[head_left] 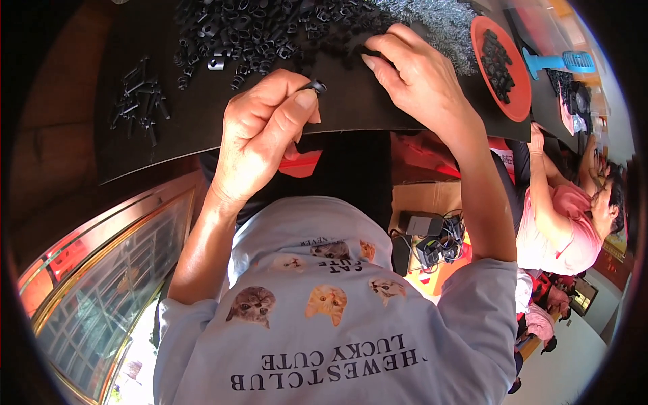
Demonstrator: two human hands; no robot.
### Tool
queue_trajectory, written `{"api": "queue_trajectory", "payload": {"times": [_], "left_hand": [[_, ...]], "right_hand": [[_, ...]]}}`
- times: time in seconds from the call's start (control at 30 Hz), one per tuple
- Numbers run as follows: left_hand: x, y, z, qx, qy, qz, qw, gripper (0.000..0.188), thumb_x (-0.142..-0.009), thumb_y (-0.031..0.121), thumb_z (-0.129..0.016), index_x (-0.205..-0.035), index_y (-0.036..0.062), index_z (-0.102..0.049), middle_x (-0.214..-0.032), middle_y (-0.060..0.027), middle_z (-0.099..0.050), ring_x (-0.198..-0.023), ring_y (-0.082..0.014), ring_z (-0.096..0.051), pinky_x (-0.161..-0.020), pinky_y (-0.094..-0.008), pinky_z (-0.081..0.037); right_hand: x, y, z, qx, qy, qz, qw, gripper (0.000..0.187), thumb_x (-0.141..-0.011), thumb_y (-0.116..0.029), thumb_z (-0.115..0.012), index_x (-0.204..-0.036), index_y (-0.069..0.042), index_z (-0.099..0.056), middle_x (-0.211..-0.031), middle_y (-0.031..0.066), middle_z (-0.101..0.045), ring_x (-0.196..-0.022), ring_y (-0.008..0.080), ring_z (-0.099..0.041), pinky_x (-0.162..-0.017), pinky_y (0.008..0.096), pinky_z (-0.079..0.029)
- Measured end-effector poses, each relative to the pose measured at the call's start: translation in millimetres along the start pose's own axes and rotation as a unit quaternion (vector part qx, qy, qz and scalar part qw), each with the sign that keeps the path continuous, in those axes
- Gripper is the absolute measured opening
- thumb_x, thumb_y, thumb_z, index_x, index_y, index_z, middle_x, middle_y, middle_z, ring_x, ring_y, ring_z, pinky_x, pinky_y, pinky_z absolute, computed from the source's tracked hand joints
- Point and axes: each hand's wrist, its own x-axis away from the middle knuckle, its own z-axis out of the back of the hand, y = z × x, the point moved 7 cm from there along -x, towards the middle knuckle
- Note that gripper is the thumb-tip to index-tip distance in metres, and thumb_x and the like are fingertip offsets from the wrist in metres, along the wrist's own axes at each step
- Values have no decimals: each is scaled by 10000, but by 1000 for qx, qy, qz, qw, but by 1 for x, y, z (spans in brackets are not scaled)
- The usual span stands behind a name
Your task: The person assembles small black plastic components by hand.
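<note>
- Fingers of your left hand are pinching a small black part left of the red plate.
- Nearer the plate, your right hand is holding its fingers narrow; I cannot tell on what.

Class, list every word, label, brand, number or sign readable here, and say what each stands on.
Shirt: large dark capitals, upside down in this view, below printed cat faces; legible, but I won't copy the wording.
Shirt, higher up: smaller dark lettering among the cats; likewise not copied.
White patch below the orange dish: dark marks, too small to read.
</note>
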Motion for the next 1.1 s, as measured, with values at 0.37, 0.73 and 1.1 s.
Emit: {"api": "queue_trajectory", "payload": {"times": [0.37, 0.73, 1.1], "left_hand": [[-2, 2, 0, -20, -7, -23, 1000, 174, -987, 118, -563, -892, -7, -638, -746, 5, -598, -569, -39, -466, -529, -214, -400], [-3, 4, 0, -36, -12, -15, 999, 163, -982, 103, -576, -919, -34, -637, -781, -20, -608, -649, -73, -493, -604, -233, -436], [-2, 4, 0, -6, -7, -18, 1000, 207, -1004, 164, -574, -958, -24, -646, -792, -17, -611, -622, -52, -466, -576, -216, -421]], "right_hand": [[-7, 21, 1, -30, 15, -11, 999, 112, -890, -145, -636, -978, -76, -649, -927, 76, -603, -798, 330, -635, -683, 444, -514], [-17, 2, 0, -52, -14, 44, 998, 128, -886, -140, -634, -1007, -98, -640, -940, 72, -588, -820, 324, -643, -685, 430, -529], [-24, 7, -2, -1, -30, 49, 998, 91, -878, -88, -620, -963, -64, -599, -944, 89, -578, -823, 334, -645, -668, 452, -524]]}}
